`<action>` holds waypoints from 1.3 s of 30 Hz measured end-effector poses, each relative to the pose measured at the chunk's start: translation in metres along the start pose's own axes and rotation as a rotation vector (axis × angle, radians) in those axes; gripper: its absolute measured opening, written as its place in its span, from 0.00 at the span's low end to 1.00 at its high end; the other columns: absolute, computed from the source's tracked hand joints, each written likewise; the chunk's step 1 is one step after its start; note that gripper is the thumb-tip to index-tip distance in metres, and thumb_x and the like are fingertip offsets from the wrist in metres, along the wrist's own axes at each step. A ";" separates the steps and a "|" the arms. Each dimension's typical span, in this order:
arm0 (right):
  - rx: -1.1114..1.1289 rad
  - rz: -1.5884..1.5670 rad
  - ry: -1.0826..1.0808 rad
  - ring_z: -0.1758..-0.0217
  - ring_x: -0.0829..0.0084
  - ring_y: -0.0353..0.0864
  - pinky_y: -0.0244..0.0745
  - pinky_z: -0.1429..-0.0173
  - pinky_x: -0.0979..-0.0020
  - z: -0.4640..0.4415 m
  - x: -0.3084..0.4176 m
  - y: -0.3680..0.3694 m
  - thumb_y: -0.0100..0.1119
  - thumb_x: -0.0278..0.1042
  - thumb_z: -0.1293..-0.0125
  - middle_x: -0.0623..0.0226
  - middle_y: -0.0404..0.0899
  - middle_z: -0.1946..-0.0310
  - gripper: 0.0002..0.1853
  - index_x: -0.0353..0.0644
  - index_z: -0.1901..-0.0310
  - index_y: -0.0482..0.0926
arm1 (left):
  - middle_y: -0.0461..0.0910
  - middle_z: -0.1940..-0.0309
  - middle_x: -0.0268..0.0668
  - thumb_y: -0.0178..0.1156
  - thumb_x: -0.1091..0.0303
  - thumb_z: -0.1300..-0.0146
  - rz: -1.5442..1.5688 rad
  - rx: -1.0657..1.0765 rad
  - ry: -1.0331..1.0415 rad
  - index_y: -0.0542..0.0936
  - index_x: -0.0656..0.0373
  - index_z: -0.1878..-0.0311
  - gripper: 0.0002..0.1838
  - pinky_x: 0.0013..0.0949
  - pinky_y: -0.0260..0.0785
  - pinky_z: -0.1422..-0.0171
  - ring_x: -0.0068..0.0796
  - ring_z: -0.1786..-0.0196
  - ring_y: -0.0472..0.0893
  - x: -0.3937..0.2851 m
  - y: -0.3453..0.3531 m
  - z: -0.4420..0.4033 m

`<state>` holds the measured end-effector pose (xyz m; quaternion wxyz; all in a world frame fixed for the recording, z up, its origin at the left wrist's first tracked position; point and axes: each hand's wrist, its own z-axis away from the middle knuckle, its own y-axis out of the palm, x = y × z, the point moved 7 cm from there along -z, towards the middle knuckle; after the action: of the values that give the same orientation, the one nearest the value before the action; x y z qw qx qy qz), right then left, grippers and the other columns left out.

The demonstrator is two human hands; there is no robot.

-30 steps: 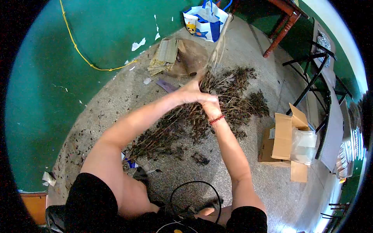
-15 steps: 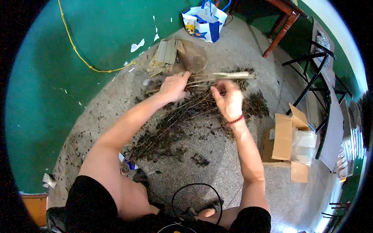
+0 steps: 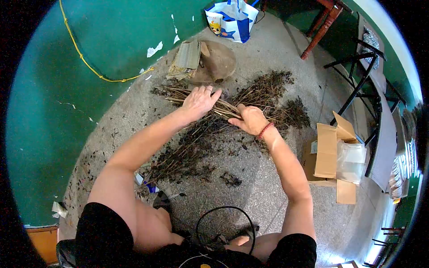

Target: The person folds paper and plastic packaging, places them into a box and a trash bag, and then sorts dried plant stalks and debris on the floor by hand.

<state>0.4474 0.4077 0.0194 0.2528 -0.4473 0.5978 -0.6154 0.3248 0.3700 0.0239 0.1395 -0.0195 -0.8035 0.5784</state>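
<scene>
My left hand (image 3: 200,102) is closed round a bundle of dried plant stalks (image 3: 227,108), thumb toward the right. Just to the right, my right hand (image 3: 252,119), with a red bead bracelet at the wrist, wraps round the same bundle. Cut pale stalk ends (image 3: 176,94) stick out left of my left hand. Dark, leafy tops (image 3: 270,85) fan out beyond my right hand. Beneath the bundle, more dried plants (image 3: 187,149) lie across the floor. The undersides of both hands are hidden.
A round stone-like slab (image 3: 219,60) and folded cardboard (image 3: 187,56) lie by the green wall. Farther back stands a blue-and-white bag (image 3: 230,22). On the right are an open carton (image 3: 325,152), a black-framed folding chair (image 3: 364,76) and a wooden table leg (image 3: 319,33).
My right hand has moved down and left and closed on the stalks. The pale stick ends that pointed right are gone from there; leafy tops now point up and right.
</scene>
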 end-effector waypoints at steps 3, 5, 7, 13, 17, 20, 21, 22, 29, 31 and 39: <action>0.022 -0.264 0.008 0.69 0.51 0.75 0.69 0.63 0.58 -0.002 -0.009 0.001 0.58 0.46 0.50 0.48 0.74 0.78 0.19 0.35 0.68 0.72 | 0.69 0.57 0.49 0.53 0.75 0.54 -0.054 -0.062 0.027 0.65 0.59 0.46 0.27 0.38 0.66 0.57 0.44 0.58 0.72 0.001 -0.003 -0.003; 0.031 -0.311 0.036 0.74 0.58 0.75 0.69 0.67 0.62 0.000 -0.013 0.010 0.58 0.44 0.48 0.55 0.75 0.79 0.17 0.36 0.68 0.73 | 0.68 0.58 0.49 0.50 0.73 0.52 -0.059 -0.155 0.084 0.65 0.59 0.48 0.23 0.38 0.66 0.59 0.42 0.59 0.72 -0.001 -0.009 -0.005; 0.273 -0.856 0.285 0.77 0.68 0.73 0.68 0.70 0.67 0.009 -0.019 0.041 0.57 0.43 0.47 0.65 0.74 0.81 0.16 0.35 0.67 0.73 | 0.68 0.58 0.46 0.51 0.72 0.52 -0.060 -0.191 0.117 0.67 0.59 0.51 0.21 0.38 0.65 0.58 0.40 0.60 0.72 -0.002 -0.002 -0.004; 0.103 -0.484 0.141 0.75 0.65 0.76 0.71 0.68 0.66 0.011 -0.006 0.041 0.61 0.43 0.50 0.58 0.75 0.77 0.18 0.37 0.67 0.72 | 0.72 0.63 0.44 0.50 0.74 0.51 0.074 0.090 0.108 0.68 0.59 0.59 0.13 0.42 0.62 0.54 0.41 0.57 0.72 -0.003 0.041 0.000; -0.052 0.110 0.257 0.72 0.56 0.77 0.73 0.68 0.61 0.014 -0.011 0.044 0.57 0.36 0.52 0.52 0.76 0.78 0.14 0.35 0.69 0.69 | 0.72 0.66 0.46 0.51 0.75 0.52 0.064 0.100 0.120 0.67 0.59 0.63 0.11 0.42 0.64 0.57 0.43 0.59 0.73 -0.016 0.050 -0.001; -0.024 0.204 0.258 0.73 0.57 0.78 0.73 0.70 0.62 0.014 -0.024 0.068 0.54 0.33 0.50 0.53 0.76 0.78 0.11 0.35 0.68 0.69 | 0.73 0.72 0.44 0.55 0.75 0.56 0.019 0.147 0.102 0.66 0.60 0.66 0.13 0.41 0.68 0.67 0.41 0.65 0.75 -0.027 0.070 0.003; -0.029 0.246 0.258 0.73 0.57 0.78 0.73 0.70 0.62 0.016 -0.026 0.074 0.53 0.32 0.50 0.53 0.76 0.78 0.10 0.35 0.68 0.68 | 0.73 0.72 0.44 0.55 0.75 0.56 0.034 0.152 0.113 0.66 0.60 0.66 0.13 0.41 0.68 0.67 0.41 0.65 0.75 -0.034 0.073 0.007; 0.031 0.237 0.250 0.72 0.57 0.78 0.74 0.69 0.62 0.019 -0.029 0.085 0.50 0.31 0.48 0.52 0.76 0.77 0.09 0.33 0.68 0.68 | 0.73 0.73 0.43 0.56 0.75 0.56 0.000 0.212 0.089 0.67 0.60 0.66 0.12 0.40 0.68 0.69 0.39 0.67 0.76 -0.038 0.080 0.012; 0.203 0.094 0.348 0.68 0.54 0.78 0.73 0.66 0.60 0.036 -0.042 0.112 0.52 0.27 0.51 0.50 0.76 0.75 0.12 0.30 0.66 0.67 | 0.75 0.75 0.46 0.53 0.71 0.50 -0.133 0.305 0.006 0.68 0.66 0.65 0.10 0.50 0.72 0.67 0.43 0.67 0.78 -0.061 0.116 0.023; 0.161 0.064 0.325 0.68 0.54 0.77 0.73 0.65 0.60 0.039 -0.054 0.117 0.56 0.30 0.53 0.49 0.76 0.75 0.15 0.31 0.65 0.67 | 0.73 0.76 0.39 0.52 0.72 0.51 -0.214 0.144 0.014 0.67 0.59 0.69 0.06 0.43 0.69 0.75 0.39 0.76 0.77 -0.061 0.100 0.015; 0.567 -1.096 0.496 0.88 0.82 0.64 0.59 0.84 0.79 0.061 -0.023 0.070 0.53 0.56 0.46 0.70 0.69 0.86 0.23 0.39 0.73 0.73 | 0.69 0.67 0.40 0.48 0.71 0.50 -0.021 -0.132 0.278 0.67 0.58 0.63 0.09 0.39 0.64 0.64 0.37 0.64 0.72 -0.052 0.030 0.002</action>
<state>0.4951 0.3850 -0.0608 -0.1339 -0.4479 0.1392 -0.8729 0.3702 0.3677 -0.0150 0.2537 -0.1003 -0.8128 0.5146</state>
